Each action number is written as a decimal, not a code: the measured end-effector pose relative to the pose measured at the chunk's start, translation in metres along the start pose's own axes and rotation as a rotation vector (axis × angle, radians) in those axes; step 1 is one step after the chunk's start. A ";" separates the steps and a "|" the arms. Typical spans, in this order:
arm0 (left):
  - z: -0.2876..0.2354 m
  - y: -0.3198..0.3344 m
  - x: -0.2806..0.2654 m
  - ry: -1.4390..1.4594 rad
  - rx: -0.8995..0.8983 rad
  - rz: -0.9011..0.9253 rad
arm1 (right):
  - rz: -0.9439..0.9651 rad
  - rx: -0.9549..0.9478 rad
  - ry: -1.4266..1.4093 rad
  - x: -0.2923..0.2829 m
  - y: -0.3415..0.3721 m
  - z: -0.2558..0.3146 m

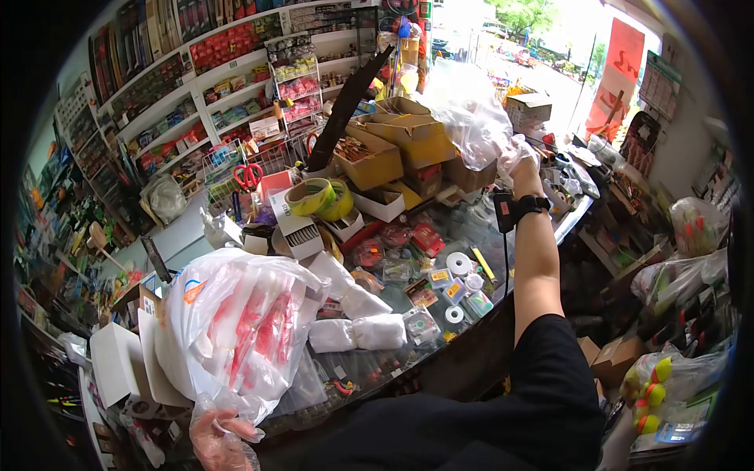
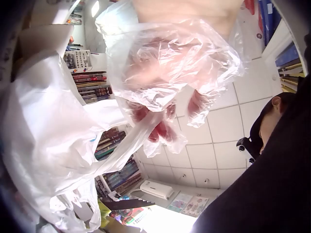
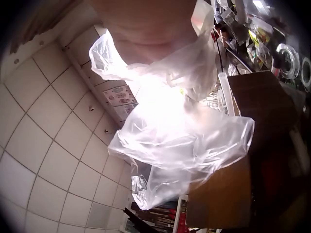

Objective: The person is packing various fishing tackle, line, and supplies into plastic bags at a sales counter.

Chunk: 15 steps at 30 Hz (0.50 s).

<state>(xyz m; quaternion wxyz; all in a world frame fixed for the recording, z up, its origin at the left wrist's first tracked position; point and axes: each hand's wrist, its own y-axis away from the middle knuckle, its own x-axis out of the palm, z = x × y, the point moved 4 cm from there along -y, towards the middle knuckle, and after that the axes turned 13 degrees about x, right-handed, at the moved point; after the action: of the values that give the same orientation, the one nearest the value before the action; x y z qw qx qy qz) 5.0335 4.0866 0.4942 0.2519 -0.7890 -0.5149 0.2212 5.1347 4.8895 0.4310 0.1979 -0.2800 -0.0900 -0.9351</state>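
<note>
My left hand (image 1: 223,439), in a thin clear plastic glove (image 2: 184,63), is at the bottom left of the head view. Its curled fingers grip the twisted handle (image 2: 129,148) of a bulging white plastic bag (image 1: 243,314) that has red-and-white packs showing through. Up at the right, beside the cardboard boxes, my right hand (image 1: 522,169) grips a filmy translucent plastic bag (image 1: 470,110). That bag (image 3: 180,145) hangs crumpled beyond the hand in the right wrist view, where glare and plastic hide the fingers.
White wrapped rolls (image 1: 379,331) lie beside the white bag on the glass counter (image 1: 365,373). Tape rolls (image 1: 310,196), red scissors (image 1: 248,176) and open cardboard boxes (image 1: 369,157) crowd its far side. A dark jagged strip (image 1: 345,110) stands up among them. Stocked shelves (image 1: 196,86) line the wall.
</note>
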 end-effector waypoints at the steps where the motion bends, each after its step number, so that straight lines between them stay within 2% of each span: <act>1: 0.001 0.000 0.000 -0.015 -0.004 -0.003 | 0.012 0.040 -0.068 0.005 0.015 0.005; 3: 0.007 0.001 -0.001 -0.027 -0.008 -0.002 | 0.146 0.134 -0.221 0.008 0.037 0.008; 5: 0.019 0.008 -0.009 -0.113 0.061 -0.039 | 0.122 0.153 -0.236 0.012 0.058 0.013; 7: 0.045 0.014 -0.024 -0.019 0.058 -0.039 | -0.049 0.079 -0.128 0.019 0.081 0.017; 8: 0.052 0.015 -0.028 0.074 0.056 -0.046 | -0.249 0.024 0.221 0.029 0.102 0.021; 9: 0.052 0.015 -0.027 0.074 0.054 -0.047 | -0.249 0.026 0.223 0.028 0.108 0.026; 10: 0.050 0.014 -0.026 0.065 0.039 -0.064 | -0.619 -0.125 0.713 0.023 0.120 0.041; 11: 0.049 0.013 -0.025 0.056 0.023 -0.084 | -0.715 -0.334 0.832 0.015 0.118 0.046; 13: 0.044 0.011 -0.021 0.109 0.051 -0.116 | -1.032 -0.738 1.092 0.010 0.128 0.052; 15: 0.045 0.011 -0.026 0.135 0.060 -0.153 | -0.737 -1.020 0.822 0.026 0.159 0.028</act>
<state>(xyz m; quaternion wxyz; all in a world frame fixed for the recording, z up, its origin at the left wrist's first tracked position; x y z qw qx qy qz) 5.0043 4.0661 0.4547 0.3255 -0.7526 -0.5487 0.1631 5.1952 4.7451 0.4775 -0.2646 0.0832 0.3475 -0.8957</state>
